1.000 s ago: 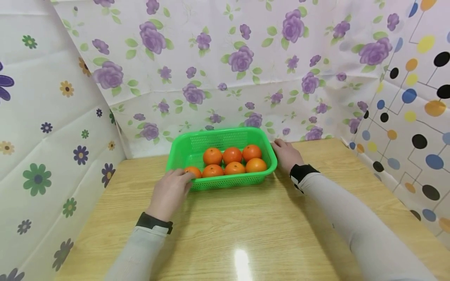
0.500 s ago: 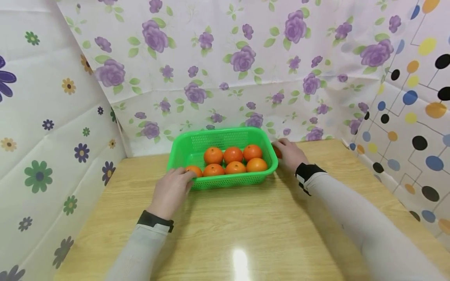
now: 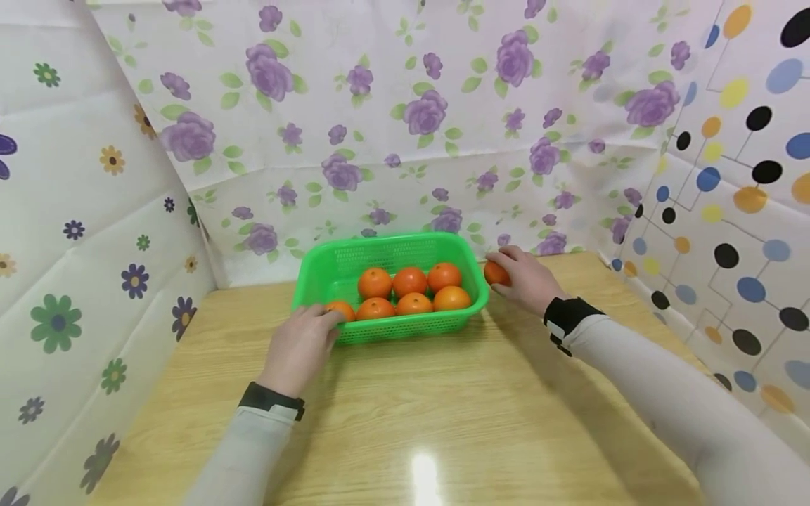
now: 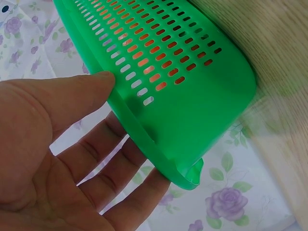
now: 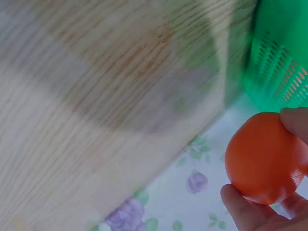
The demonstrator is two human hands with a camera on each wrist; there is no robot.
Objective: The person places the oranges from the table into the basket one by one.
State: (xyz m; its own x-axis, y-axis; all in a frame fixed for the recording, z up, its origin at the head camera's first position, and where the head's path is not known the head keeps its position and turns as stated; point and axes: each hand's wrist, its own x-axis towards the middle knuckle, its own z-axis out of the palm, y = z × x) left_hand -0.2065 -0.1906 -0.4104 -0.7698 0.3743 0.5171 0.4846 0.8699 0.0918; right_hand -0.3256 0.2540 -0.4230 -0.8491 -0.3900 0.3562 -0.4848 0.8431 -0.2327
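Note:
A green plastic basket (image 3: 405,329) with slotted walls stands on the wooden table against the back cloth. Several oranges (image 3: 410,280) lie inside it, in two rows toward the right. At the basket's front left corner, my left hand (image 3: 301,349) holds the rim; the left wrist view shows the thumb (image 4: 91,91) on one side of the rim and the fingertips at the other. Just outside the basket's right end, my right hand (image 3: 528,280) grips another orange (image 5: 264,156) between thumb and fingers, close beside the wall.
White cloth with purple roses (image 3: 424,112) hangs right behind the basket. Patterned cloths also stand at the left (image 3: 57,323) and right (image 3: 753,246) of the table. The wooden tabletop (image 3: 405,407) stretches in front of the basket.
My right hand has drawn slightly right, away from the basket's end, and the orange in its grip has come into sight. The left hand stays on the rim. The view has shifted slightly.

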